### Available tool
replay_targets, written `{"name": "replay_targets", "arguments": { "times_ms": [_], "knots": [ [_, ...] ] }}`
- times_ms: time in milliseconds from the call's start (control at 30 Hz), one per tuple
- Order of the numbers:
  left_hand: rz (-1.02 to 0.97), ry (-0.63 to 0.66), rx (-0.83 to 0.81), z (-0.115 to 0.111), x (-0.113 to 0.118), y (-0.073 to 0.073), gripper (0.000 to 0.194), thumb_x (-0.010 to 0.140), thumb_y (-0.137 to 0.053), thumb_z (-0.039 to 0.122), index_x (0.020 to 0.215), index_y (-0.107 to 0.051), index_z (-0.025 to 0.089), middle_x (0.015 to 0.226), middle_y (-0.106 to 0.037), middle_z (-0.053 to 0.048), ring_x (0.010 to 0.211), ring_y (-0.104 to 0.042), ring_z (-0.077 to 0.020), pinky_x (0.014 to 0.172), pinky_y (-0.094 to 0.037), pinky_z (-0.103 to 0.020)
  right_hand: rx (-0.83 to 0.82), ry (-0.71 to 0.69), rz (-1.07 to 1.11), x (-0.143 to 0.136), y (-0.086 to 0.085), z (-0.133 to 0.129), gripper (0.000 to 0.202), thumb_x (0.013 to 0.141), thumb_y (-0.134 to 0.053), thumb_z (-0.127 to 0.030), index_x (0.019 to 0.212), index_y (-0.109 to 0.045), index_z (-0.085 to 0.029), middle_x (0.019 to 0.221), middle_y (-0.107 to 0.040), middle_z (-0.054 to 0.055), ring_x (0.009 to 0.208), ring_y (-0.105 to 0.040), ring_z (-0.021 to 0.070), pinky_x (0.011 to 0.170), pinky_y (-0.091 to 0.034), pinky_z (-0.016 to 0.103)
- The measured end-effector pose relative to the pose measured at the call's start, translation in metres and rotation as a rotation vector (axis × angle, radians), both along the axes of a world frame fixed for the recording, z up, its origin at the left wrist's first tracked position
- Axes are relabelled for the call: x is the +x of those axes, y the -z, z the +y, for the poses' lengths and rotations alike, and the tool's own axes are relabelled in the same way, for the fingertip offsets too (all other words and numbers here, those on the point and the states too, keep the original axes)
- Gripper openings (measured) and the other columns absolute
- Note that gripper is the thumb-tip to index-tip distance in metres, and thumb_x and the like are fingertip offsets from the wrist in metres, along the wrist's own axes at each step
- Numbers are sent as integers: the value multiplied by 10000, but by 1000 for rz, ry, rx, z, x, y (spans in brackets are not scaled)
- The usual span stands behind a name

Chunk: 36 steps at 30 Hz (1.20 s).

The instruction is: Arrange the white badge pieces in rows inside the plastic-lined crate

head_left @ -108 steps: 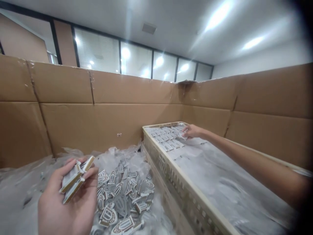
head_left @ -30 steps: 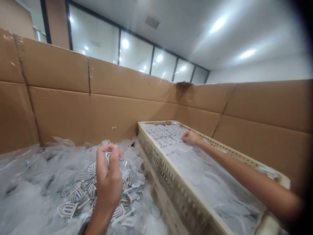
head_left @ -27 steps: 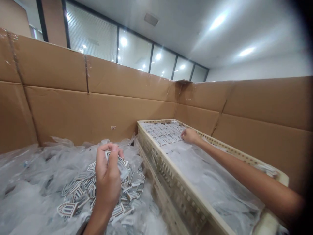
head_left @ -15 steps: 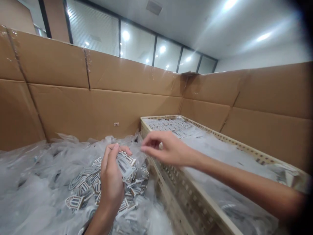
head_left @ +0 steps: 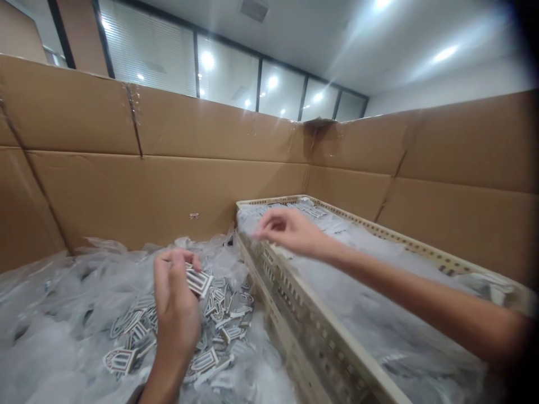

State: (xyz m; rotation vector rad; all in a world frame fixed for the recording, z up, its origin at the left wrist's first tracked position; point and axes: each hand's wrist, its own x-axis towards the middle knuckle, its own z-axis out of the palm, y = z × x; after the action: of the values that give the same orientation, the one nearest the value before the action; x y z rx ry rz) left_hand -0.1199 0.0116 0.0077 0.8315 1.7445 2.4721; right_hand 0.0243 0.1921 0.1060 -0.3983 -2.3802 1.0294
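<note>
Grey-white striped badges [head_left: 210,314]; cream perforated crate [head_left: 320,342]; brown cardboard walls [head_left: 168,185].

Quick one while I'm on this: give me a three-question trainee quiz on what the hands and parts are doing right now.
1. True or false: the left hand holds flat shield-shaped pieces in its fingers.
2. What lines the cream crate? A) clear plastic sheet B) newspaper C) foam
3. Fill in: the right hand is above the crate's ____ wall, fingers curled.

Key
1. True.
2. A; the clear plastic sheet covers its floor, with laid-out pieces at the far end.
3. Left, the side next to the loose pile of pieces. Whether it holds anything cannot be told.
</note>
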Motion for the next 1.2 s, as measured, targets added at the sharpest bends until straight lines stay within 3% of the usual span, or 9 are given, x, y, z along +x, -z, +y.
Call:
{"name": "replay_targets", "arguments": {
  "times_ms": [100,200,333,567,800,967,1033,1100,1200],
  "knots": [
    [-107,-6,21,-6,-8,-9,366,1060,-529,611,929,-590,274,876,-610,21,628,-445,-157,519,-342,-303,157,444,73,28,-13,81,303,888,-809,-447,955,-783,-153,908,-792,87,768,-695,178,675,-497,263],
    [-122,-7,44,-10,-10,-13,341,1066,-518,572,924,-594,271,864,-609,18,593,-434,-146,489,-332,-298,271,824,-88,67,-7,148,235,958,-730,-376,1013,-823,-167,1035,-815,101,877,-737,199,746,-510,261],
    [-122,19,48,-9,-10,-13,367,1044,-543,599,907,-603,264,872,-609,6,602,-446,-148,491,-328,-290,293,1017,-292,103,10,187,204,944,-729,-304,972,-859,-149,955,-818,127,947,-750,262,799,-509,292],
    [-104,21,53,-8,-10,-12,336,1051,-550,545,897,-615,254,835,-612,9,667,-490,-158,552,-331,-300,282,1014,-433,104,22,201,203,942,-749,-324,968,-882,-173,895,-818,91,866,-756,234,728,-495,262],
    [-107,32,58,-6,-9,-12,303,1053,-563,500,892,-622,251,825,-614,18,691,-506,-152,590,-343,-303,374,1020,-524,98,45,200,190,942,-732,-269,1001,-875,-159,955,-803,139,948,-752,270,786,-499,287],
    [-60,38,80,-4,-10,-10,287,1056,-561,476,893,-611,244,823,-595,8,686,-511,-155,596,-378,-297,491,1013,-541,94,40,189,246,927,-761,-301,1122,-843,-176,1240,-734,179,1103,-709,311,882,-499,337],
    [-30,51,87,-3,-10,-8,269,1050,-578,478,922,-617,245,835,-599,2,692,-520,-159,591,-390,-296,552,1005,-499,83,32,178,288,963,-719,-324,1202,-810,-192,1329,-685,176,1137,-686,311,893,-491,349],
    [-12,75,85,-2,-9,-6,245,1040,-607,481,974,-641,247,862,-614,-5,705,-536,-159,583,-401,-289,611,919,-382,65,24,157,247,991,-667,-307,1169,-797,-195,1276,-698,151,1098,-679,279,869,-479,340],
    [-41,128,34,-2,-3,-4,277,1035,-619,528,1114,-680,269,908,-645,-2,605,-483,-130,487,-340,-282,615,548,-146,32,14,94,152,991,-649,-279,1017,-771,-193,1076,-748,81,938,-668,206,808,-467,316]
  ]
}}
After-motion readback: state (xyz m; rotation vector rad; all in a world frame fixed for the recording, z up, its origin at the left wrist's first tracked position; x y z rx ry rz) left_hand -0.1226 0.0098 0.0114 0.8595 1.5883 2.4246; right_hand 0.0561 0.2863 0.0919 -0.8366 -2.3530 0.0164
